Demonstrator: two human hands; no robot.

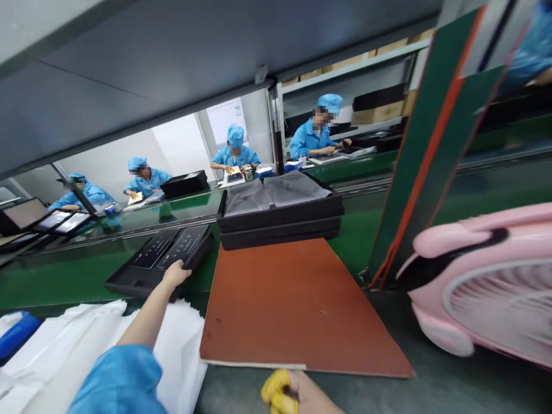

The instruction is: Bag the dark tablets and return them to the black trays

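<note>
My left hand (176,275) reaches forward to a black tray (125,280) on the green conveyor, its fingers closed over the near right rim. Two dark flat panels (166,250) with small pale markings lie side by side in that tray. Low in the view, my right hand (297,394) is curled closed, with yellow covers on its fingers; nothing shows in it. It is close to the front edge of a reddish-brown board (302,310). Beyond the board stands a stack of black trays (280,227), topped by grey translucent bags (276,192).
White sheets (181,339) are piled below my left arm, beside a blue packet (19,333). A pink fan (495,287) stands at right, near a green post (431,155) with an orange strip. An overhead shelf (194,63) hangs low. Several blue-clad co-workers (235,154) sit across the conveyor.
</note>
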